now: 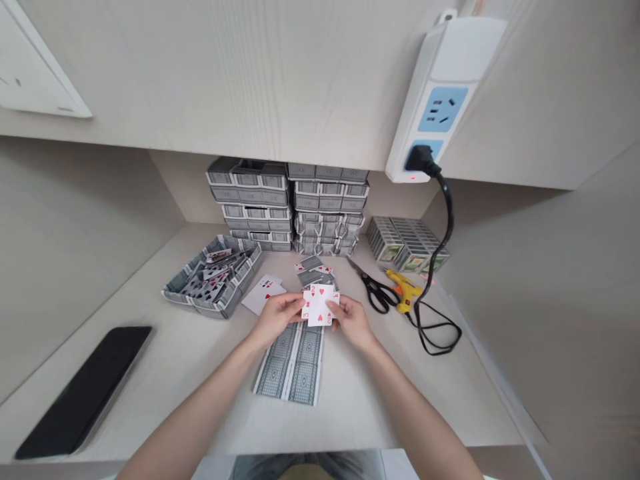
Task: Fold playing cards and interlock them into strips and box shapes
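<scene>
Two overlapping playing cards [321, 305], a two of hearts in front of a card turned sideways, are held up near the middle of the desk. My left hand [277, 319] pinches their left edge between thumb and fingers. At the right edge, my right hand [353, 321] grips them the same way. Below the hands lies a flat panel of joined cards [293, 367], backs up, its upper end partly hidden. Loose cards [313, 270] lie just behind the held pair. White-faced cards [262, 293] rest on the desk left of them.
A card-built tray [197, 301] holds loose cards at left. Card-built boxes [327, 227] are stacked behind. Scissors [379, 292], a yellow glue gun [406, 291] with black cord and card packs [407, 243] sit right. A black phone-like slab [85, 390] lies front left; a power strip [440, 93] hangs above.
</scene>
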`<state>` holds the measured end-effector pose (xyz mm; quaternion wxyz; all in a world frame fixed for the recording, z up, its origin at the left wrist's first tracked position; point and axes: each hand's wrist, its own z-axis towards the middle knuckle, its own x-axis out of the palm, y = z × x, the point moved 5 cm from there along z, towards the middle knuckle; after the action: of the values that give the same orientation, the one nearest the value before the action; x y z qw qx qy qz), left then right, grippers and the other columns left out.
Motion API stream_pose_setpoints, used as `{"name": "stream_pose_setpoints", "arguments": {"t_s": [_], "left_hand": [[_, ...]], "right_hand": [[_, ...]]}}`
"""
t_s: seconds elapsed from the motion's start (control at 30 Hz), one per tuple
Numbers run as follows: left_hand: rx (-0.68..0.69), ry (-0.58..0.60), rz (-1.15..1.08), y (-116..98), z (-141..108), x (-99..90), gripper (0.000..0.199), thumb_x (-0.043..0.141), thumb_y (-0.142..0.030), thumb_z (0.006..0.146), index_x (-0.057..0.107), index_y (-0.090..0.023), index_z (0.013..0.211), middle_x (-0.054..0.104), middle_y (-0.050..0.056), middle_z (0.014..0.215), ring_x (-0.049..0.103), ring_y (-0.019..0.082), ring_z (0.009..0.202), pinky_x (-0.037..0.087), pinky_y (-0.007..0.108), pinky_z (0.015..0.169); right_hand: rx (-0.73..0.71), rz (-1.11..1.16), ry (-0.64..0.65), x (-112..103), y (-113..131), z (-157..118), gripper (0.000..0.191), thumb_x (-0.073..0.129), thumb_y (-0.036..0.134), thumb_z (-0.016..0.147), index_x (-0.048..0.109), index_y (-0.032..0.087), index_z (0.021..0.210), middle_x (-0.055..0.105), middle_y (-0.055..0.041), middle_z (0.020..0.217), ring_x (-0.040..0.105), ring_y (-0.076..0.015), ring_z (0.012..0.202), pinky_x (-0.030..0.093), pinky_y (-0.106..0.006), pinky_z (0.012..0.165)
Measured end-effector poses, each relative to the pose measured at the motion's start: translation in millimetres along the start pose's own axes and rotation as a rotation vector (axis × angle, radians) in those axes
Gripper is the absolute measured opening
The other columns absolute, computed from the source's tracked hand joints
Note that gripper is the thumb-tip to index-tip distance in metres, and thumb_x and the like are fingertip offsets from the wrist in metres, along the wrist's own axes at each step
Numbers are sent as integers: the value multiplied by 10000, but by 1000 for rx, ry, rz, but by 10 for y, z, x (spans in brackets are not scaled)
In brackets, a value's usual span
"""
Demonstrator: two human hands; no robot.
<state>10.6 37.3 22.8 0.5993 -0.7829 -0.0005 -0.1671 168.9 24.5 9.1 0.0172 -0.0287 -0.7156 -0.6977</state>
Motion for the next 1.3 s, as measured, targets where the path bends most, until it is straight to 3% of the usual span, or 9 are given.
{"name": "stream_pose_setpoints", "arguments": {"t_s": [0.13,1.3], "left_hand": [[-28,58,-45,-10,-6,8,411,723,-358,596,665,-109,919,686,88,868,630,180,797,525,322,740],[-36,52,-60,51,-19,53,349,731,-336,598,687,-132,878,693,65,859,626,148,793,519,313,786]], "right_hand": [[-19,4,11,1,35,-11,348,632,482,666,604,143,743,545,21,514,414,-78,397,366,-198,344],[-54,10,-43,-19,51,-34,309,635,453,663,606,150,713,545,19,516,399,-82,417,320,-206,388]]}}
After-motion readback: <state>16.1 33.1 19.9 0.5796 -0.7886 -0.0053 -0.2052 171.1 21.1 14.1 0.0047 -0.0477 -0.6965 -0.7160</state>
